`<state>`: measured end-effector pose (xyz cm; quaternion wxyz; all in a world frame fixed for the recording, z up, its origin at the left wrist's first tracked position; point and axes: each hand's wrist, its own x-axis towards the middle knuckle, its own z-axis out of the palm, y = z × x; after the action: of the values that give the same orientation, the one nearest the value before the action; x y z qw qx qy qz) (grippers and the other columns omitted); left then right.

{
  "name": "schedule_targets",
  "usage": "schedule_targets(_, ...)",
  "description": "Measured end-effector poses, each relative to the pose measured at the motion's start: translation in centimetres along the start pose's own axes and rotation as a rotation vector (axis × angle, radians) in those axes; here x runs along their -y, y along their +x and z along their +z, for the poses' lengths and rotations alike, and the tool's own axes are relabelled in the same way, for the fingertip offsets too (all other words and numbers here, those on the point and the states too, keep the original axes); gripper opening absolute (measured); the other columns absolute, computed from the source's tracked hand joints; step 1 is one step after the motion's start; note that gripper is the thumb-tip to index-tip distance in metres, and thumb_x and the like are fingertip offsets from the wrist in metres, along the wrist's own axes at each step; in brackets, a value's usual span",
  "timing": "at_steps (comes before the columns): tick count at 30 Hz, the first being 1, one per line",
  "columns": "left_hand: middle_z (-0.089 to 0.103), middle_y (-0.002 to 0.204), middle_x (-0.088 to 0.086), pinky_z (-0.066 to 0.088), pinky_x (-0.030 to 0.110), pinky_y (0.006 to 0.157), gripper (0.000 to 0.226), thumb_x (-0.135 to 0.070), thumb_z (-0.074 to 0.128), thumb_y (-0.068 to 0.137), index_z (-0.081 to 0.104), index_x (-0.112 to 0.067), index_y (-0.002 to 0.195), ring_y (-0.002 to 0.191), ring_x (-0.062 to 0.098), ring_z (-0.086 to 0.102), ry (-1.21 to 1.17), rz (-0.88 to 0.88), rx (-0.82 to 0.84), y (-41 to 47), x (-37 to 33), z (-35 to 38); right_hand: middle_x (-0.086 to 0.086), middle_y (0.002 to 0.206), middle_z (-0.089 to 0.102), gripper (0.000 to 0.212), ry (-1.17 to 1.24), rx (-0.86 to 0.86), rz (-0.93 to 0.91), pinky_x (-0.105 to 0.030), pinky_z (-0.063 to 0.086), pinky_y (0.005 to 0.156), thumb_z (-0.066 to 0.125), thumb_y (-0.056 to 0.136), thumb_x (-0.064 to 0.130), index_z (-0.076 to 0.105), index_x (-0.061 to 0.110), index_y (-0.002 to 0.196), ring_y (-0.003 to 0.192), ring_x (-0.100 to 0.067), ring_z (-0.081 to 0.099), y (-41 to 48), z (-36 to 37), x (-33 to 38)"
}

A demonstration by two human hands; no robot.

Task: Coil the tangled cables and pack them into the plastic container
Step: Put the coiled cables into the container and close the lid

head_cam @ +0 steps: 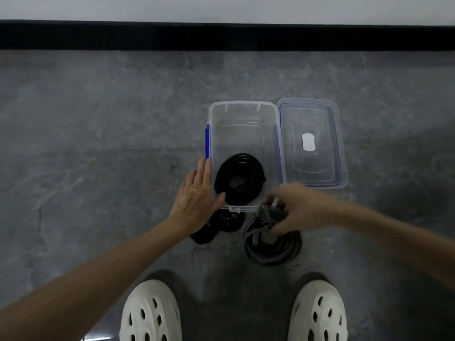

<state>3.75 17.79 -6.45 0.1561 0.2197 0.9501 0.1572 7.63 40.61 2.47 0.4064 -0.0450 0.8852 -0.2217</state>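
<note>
Clear rectangular plastic container with blue side clips (242, 103) sits open on the grey marbled floor (98, 143). Its clear blue-edged lid (327, 143) lies flat just to its right, touching it.
Black coiled cable (222, 175) is in the container at the near end, lying flat.
Left hand (197, 193): fingers straight and flat against the container's left wall, thumb hooked over the near-left corner. It holds nothing.
Right hand (298, 207): motion-blurred. Fingers are curled down on the top edge of the grey coiled cable (270, 249), probably pinching it. That coil is on the floor just in front of the container.
Second black cable bundle (229, 223) is on the floor under the left wrist, against the container's near wall.
White perforated clogs (150, 313) are at the bottom edge of view.
</note>
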Motion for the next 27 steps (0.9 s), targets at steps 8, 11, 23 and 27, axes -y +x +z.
schedule_targets(8, 0.007, 0.16, 0.023, 0.031, 0.045, 0.114, 0.082, -0.05, 0.041, 0.094, 0.017, 0.003, 0.151, 0.143, 0.035, 0.026, 0.136, 0.142, 0.007, 0.6, 0.6, -0.1, -0.009, 0.084, 0.069, 0.022, 0.655, -0.487, 0.142, -0.037, 0.06, 0.069, 0.082, 0.074, 0.019, 0.063, 0.01, 0.08, 0.071, -0.017, 0.069, 8.0, -9.4, -0.2)
schedule_targets(11, 0.011, 0.159, 0.024, 0.037, 0.045, 0.11, 0.081, -0.048, 0.041, 0.092, 0.022, 0.005, 0.149, 0.141, 0.036, 0.032, 0.118, 0.144, 0.0, 0.7, 0.7, 0.4, -0.008, 0.084, 0.067, 0.021, 0.795, -0.571, 0.234, -0.033, 0.059, 0.067, 0.083, 0.073, 0.015, 0.064, 0.008, 0.079, 0.077, -0.016, 0.07, 13.7, -8.4, -0.2)
schedule_targets(23, 0.012, 0.158, 0.025, 0.039, 0.041, 0.108, 0.08, -0.048, 0.042, 0.091, 0.023, 0.005, 0.148, 0.139, 0.034, 0.036, 0.103, 0.143, -0.013, 0.8, 1.0, 1.2, -0.009, 0.107, 0.067, 0.035, 0.791, -0.892, 0.324, -0.015, 0.036, 0.07, 0.072, 0.085, 0.026, 0.063, 0.005, 0.112, 0.088, -0.014, 0.054, 19.1, -2.4, -1.0)
schedule_targets(27, 0.006, 0.16, 0.023, 0.038, 0.04, 0.11, 0.081, -0.049, 0.04, 0.092, 0.02, 0.004, 0.15, 0.141, 0.032, 0.032, 0.116, 0.146, -0.009, 0.9, 1.1, 1.3, -0.015, 0.112, 0.065, 0.042, 0.577, -0.789, 0.372, -0.023, 0.038, 0.073, 0.067, 0.088, 0.034, 0.061, 0.0, 0.113, 0.105, -0.027, 0.06, 18.7, -3.2, -0.7)
